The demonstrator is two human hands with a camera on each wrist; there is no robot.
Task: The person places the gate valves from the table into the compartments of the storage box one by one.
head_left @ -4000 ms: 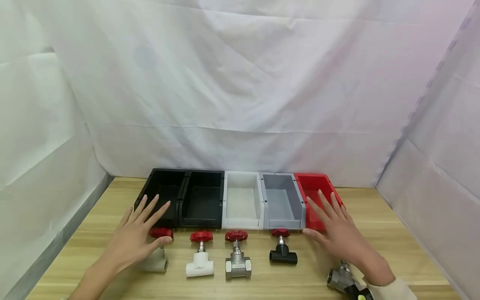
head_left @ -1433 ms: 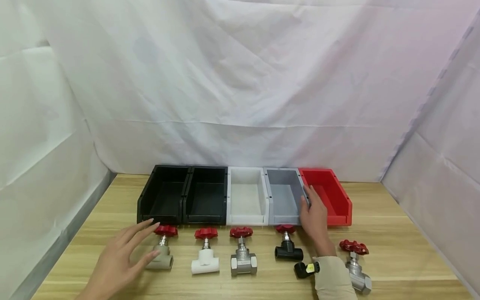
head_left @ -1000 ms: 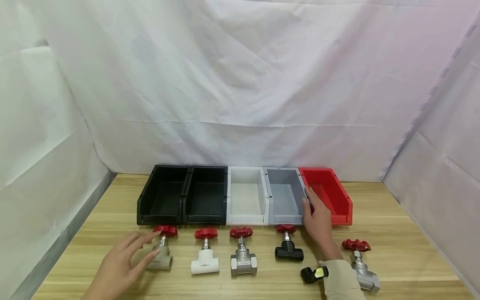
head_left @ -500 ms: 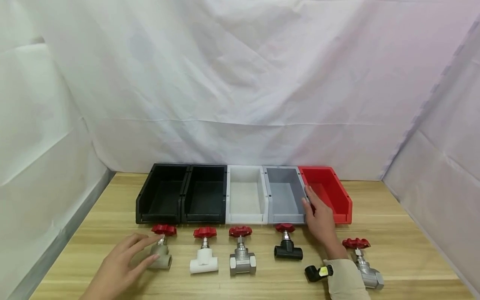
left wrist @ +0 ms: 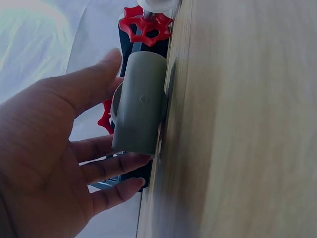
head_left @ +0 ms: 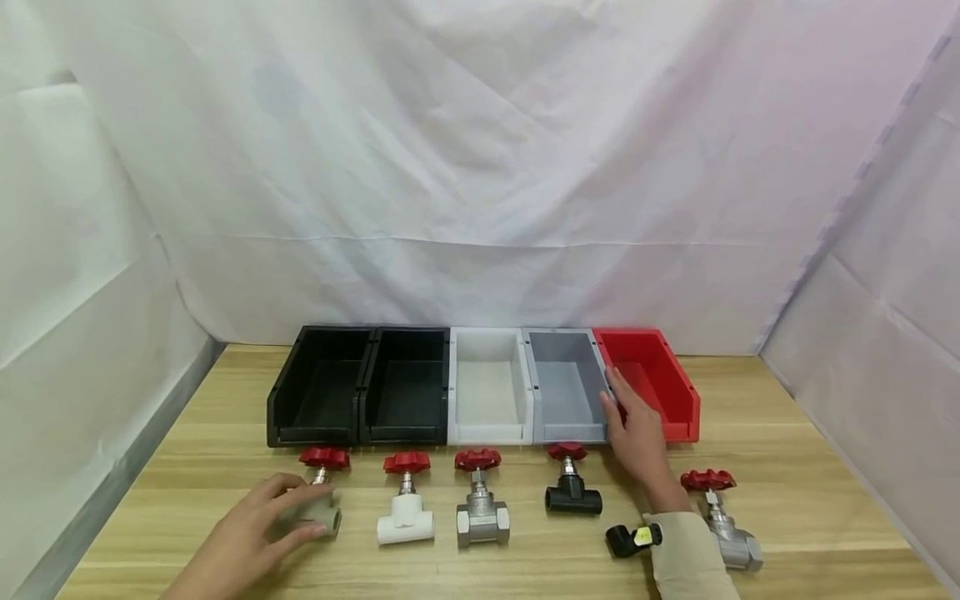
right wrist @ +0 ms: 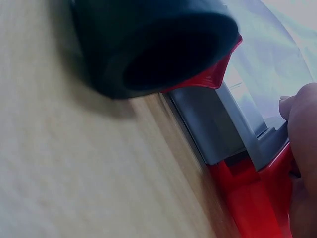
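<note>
On the table at left lies a grey-green tee-shaped valve (head_left: 318,510) with a red handwheel. My left hand (head_left: 258,529) is around its body, index finger over the top and thumb by the pipe end. In the left wrist view, the left hand (left wrist: 64,119) has its thumb beside the valve body (left wrist: 141,101), other fingers loosely extended beyond it. My right hand (head_left: 637,433) rests on the wall between the grey bin (head_left: 572,433) and the red bin (head_left: 686,408), fingers fairly straight. Close before the right wrist camera is a black valve's pipe end (right wrist: 163,54).
Left of the grey bin stand a white bin (head_left: 491,435) and two black bins (head_left: 405,435). Before them lie a white valve (head_left: 405,521), a metal valve (head_left: 482,518) and the black valve (head_left: 572,496). Another metal valve (head_left: 731,537) lies beside the right sleeve (head_left: 690,554).
My left hand has come down from above the black bin and shifted onto the grey-green valve's body. My right hand has moved from above the red bin to the grey bin's wall and stayed there.
</note>
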